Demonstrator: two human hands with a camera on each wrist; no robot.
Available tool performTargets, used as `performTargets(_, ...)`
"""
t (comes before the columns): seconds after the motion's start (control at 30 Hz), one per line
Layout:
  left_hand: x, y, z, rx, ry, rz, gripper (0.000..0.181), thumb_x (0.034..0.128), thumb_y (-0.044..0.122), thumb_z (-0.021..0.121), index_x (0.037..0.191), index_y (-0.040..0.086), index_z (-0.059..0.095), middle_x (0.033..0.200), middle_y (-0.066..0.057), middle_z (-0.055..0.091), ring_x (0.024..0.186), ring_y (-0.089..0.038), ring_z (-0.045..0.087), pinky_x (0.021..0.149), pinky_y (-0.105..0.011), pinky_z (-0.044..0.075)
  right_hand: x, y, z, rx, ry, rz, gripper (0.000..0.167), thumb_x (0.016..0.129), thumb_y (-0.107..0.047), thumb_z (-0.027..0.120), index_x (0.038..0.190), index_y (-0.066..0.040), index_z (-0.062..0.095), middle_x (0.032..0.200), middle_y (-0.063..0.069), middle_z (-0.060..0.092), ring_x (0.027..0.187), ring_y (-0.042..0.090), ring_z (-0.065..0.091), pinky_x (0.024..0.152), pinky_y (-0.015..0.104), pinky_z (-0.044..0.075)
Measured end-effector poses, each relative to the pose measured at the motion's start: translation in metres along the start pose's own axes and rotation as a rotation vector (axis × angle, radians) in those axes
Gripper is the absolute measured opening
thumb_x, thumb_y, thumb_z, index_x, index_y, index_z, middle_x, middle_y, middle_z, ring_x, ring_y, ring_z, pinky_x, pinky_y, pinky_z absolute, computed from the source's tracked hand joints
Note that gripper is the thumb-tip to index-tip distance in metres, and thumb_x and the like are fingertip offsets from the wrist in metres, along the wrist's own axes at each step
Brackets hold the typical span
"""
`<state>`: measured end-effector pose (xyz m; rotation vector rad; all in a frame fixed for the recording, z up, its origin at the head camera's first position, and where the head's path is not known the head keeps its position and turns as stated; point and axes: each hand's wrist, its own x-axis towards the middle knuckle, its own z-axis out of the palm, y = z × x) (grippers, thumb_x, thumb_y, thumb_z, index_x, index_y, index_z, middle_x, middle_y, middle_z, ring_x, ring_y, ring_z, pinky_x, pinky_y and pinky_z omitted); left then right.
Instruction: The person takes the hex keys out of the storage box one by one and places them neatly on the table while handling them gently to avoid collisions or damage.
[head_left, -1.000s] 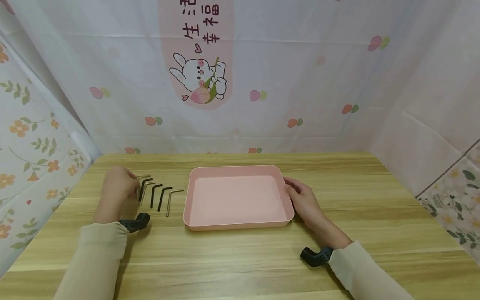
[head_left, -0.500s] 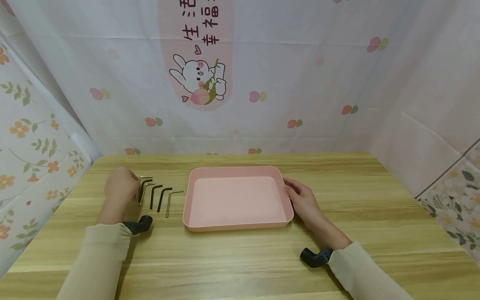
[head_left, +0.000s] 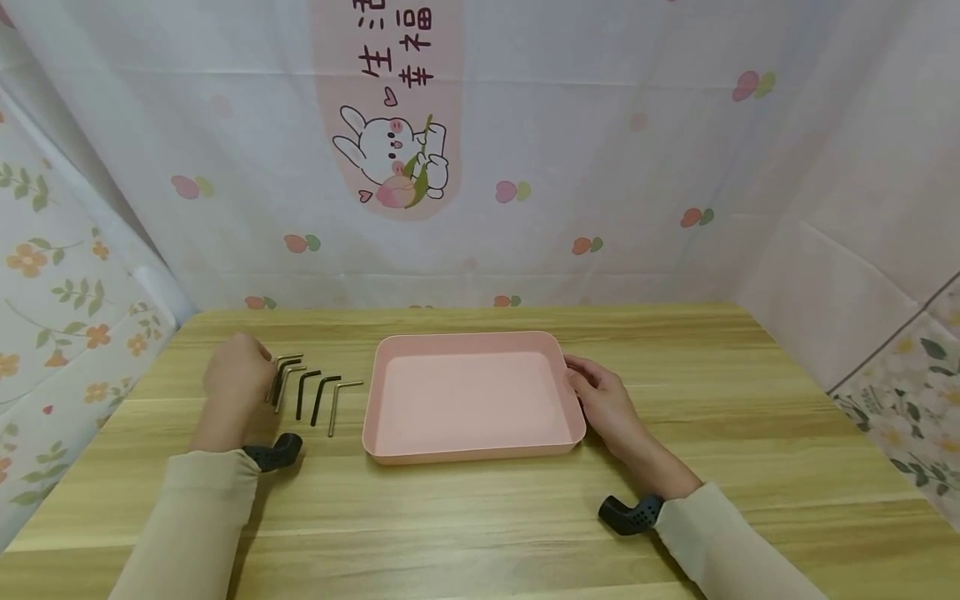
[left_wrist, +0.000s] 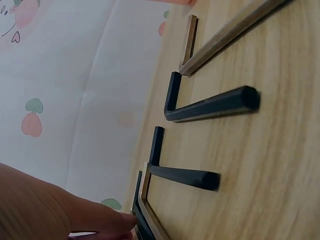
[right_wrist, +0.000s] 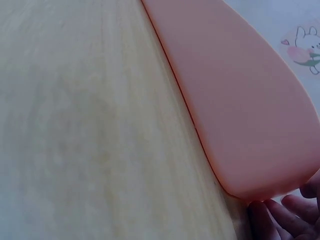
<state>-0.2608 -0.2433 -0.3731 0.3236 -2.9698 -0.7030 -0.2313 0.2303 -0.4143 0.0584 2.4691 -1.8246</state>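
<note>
Several L-shaped hex keys, some black and some brass-coloured, lie in a slanting row left of a shallow pink tray (head_left: 472, 400). My left hand (head_left: 234, 385) is at the row's left end, pinching the leftmost brass hex key (head_left: 290, 357); its fingertips are mostly hidden in the head view. In the left wrist view they touch the crowded end of the row, while a black hex key (left_wrist: 215, 104) and a brass one (left_wrist: 230, 39) lie apart from it. My right hand (head_left: 606, 402) grips the tray's right wall, thumb at the rim and fingers outside.
The wood-grain table (head_left: 480, 533) reaches back to a printed curtain (head_left: 600, 150) with a rabbit picture. Floral cloth (head_left: 75, 275) hangs on the left side. A black wrist mount (head_left: 273, 452) sits at my left cuff, another mount (head_left: 630, 515) at my right.
The leftmost brass hex key has shifted slightly right, closer to the black one beside it, with my left hand. My right hand and the tray stay put; the view has swung a little.
</note>
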Motion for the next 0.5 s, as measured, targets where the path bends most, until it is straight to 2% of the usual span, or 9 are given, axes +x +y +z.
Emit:
performTargets(0.07,-0.001,-0.001,-0.001,0.008,0.003,-0.005,0.034,0.0837,0.005,0.052,0.05,0.012,0.048,0.064,-0.013,0.057,0.065,-0.029,0.05,0.043,-0.031,0.035,0.0,-0.001,0.0,0.004,-0.006,0.012,0.047,0.109,-0.022,0.043,0.153,-0.007,0.043,0.153,0.019,0.049,0.136,0.031,0.053,0.093,0.019,0.051)
performTargets(0.1,-0.002,-0.001,-0.002,0.013,0.008,0.0,0.028,0.0826,0.004,0.052,0.055,0.008,0.056,0.069,-0.017,0.061,0.067,-0.033,0.054,0.044,-0.033,0.039,0.0,-0.001,0.0,0.011,-0.009,0.02,0.047,0.109,-0.022,0.043,0.153,-0.007,0.043,0.153,0.018,0.048,0.137,0.031,0.052,0.094,0.019,0.051)
performTargets(0.17,-0.002,0.001,-0.003,0.024,0.018,0.013,0.021,0.0816,0.005,0.051,0.072,0.001,0.069,0.086,-0.026,0.068,0.076,-0.039,0.061,0.047,-0.038,0.046,0.001,-0.002,-0.002,0.023,-0.015,0.039,0.047,0.109,-0.023,0.043,0.154,-0.008,0.042,0.155,0.017,0.047,0.139,0.031,0.051,0.096,0.021,0.051)
performTargets(0.23,-0.002,0.007,-0.003,0.032,0.021,0.04,0.028,0.0841,0.007,0.051,0.095,-0.004,0.074,0.106,-0.031,0.07,0.088,-0.046,0.066,0.055,-0.044,0.052,0.001,-0.003,-0.006,0.032,-0.021,0.057,0.047,0.109,-0.024,0.044,0.154,-0.009,0.042,0.155,0.017,0.047,0.14,0.032,0.05,0.097,0.022,0.052)
performTargets(0.3,-0.002,0.015,-0.004,0.019,0.012,0.081,0.036,0.09,0.012,0.051,0.116,-0.005,0.07,0.121,-0.032,0.067,0.097,-0.048,0.066,0.064,-0.049,0.055,0.0,-0.005,-0.011,0.041,-0.032,0.074,0.049,0.109,-0.026,0.045,0.154,-0.009,0.041,0.156,0.017,0.046,0.141,0.032,0.049,0.097,0.021,0.051)
performTargets(0.4,-0.002,0.031,-0.005,-0.04,-0.021,0.151,0.04,0.1008,0.023,0.052,0.125,-0.005,0.066,0.126,-0.03,0.065,0.105,-0.046,0.064,0.079,-0.054,0.054,-0.001,-0.01,-0.02,0.039,-0.064,0.093,0.054,0.108,-0.03,0.047,0.156,-0.008,0.038,0.156,0.019,0.045,0.141,0.032,0.049,0.098,0.021,0.051)
performTargets(0.5,-0.005,0.05,-0.006,-0.144,-0.076,0.221,0.043,0.105,0.03,0.051,0.13,-0.003,0.063,0.129,-0.029,0.064,0.112,-0.044,0.063,0.086,-0.054,0.055,-0.003,-0.016,-0.03,0.008,-0.114,0.081,0.063,0.107,-0.033,0.05,0.159,-0.005,0.029,0.159,0.021,0.04,0.142,0.035,0.048,0.106,0.031,0.051)
